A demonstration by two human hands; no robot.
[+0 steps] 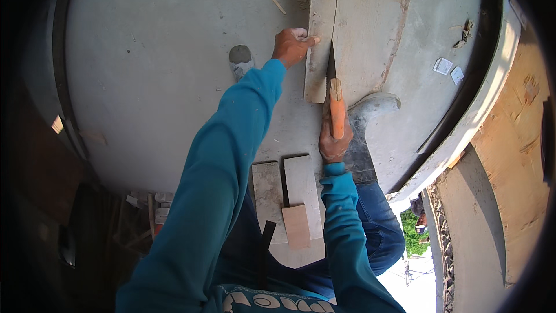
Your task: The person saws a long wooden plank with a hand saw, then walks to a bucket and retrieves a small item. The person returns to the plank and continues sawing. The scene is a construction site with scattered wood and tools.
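A wide, pale wooden board (370,17) runs away from me, with a long dark cut line near its left side. My right hand (335,142) is wrapped round the orange handle of a handsaw (336,110). The saw's narrow dark blade sits in the cut, at the near end of the board. On the narrow strip left of the cut, my left hand (291,45) grips the outer edge, its thumb on top and its other fingers curled, partly hidden. A grey boot (376,104) lies against the board's near right corner.
Several short wood offcuts (301,179) lie between my legs. The other boot's toe (240,55) shows left of the board on the grey concrete floor (168,81). Two small white paper pieces (442,66) lie at right, near a curved raised edge (486,104).
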